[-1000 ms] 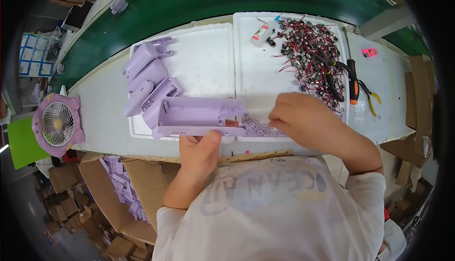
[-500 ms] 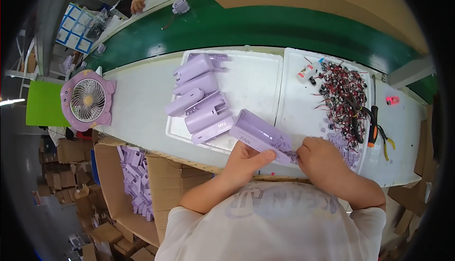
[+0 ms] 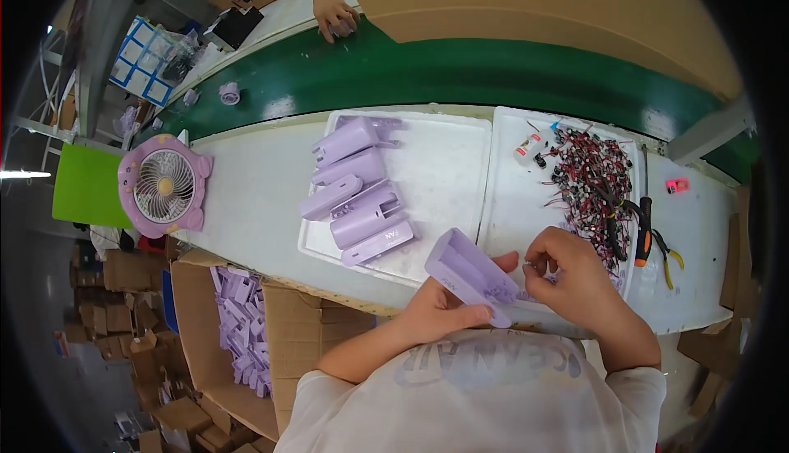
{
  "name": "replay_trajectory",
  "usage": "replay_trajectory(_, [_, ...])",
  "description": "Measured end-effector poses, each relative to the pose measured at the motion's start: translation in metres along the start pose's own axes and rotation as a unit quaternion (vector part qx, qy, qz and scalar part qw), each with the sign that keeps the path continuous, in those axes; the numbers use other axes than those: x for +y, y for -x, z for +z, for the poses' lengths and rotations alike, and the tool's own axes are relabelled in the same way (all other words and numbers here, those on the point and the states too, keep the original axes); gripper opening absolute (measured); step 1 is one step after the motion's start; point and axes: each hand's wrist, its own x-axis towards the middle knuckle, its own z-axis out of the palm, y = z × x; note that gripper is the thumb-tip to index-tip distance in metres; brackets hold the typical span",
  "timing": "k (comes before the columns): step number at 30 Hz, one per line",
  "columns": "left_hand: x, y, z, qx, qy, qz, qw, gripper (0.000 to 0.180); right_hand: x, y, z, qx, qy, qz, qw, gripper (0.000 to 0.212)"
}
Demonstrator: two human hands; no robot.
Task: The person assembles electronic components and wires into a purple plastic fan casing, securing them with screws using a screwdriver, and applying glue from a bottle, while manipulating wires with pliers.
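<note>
My left hand is closed around a light-purple plastic fan housing, an open trough tilted with its narrow end toward my right hand. Its thumb lies along the near side. Close to that end, my right hand is pinched on a small part, too small to name, apart from the housing. Several similar purple housing pieces lie stacked in a row on the left white foam tray. Beyond my right hand, a heap of small wired components sits on the right foam tray.
Right of the heap lie a screwdriver, yellow-handled pliers and a small glowing red device. A purple fan stands at left above a carton of purple parts. Across the green belt, a co-worker's hand grips a part.
My right hand has drawn off the housing's end, and a small part shows in its fingertips. The housing tilts more steeply. The co-worker's hand has reached onto the belt. The whole view has shifted slightly.
</note>
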Motion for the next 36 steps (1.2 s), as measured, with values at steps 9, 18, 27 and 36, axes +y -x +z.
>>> replay_trajectory(9, [-0.012,-0.004,-0.004,-0.017,0.131,0.022,0.991,0.061,0.0,-0.004,0.003,0.078,-0.094,-0.114,0.986,0.012])
replay_trajectory(18, [-0.01,-0.009,-0.008,-0.05,0.222,0.004,0.974,0.064,0.0,-0.002,0.001,0.102,-0.02,-0.168,0.98,0.011])
replay_trajectory(27, [0.001,-0.005,0.005,0.018,0.05,0.076,0.996,0.061,-0.005,0.001,-0.003,0.109,0.002,-0.228,0.968,0.018])
replay_trajectory(36, [0.004,-0.014,0.007,0.006,-0.267,0.259,0.928,0.064,-0.006,-0.005,0.003,0.117,-0.017,-0.312,0.943,0.02])
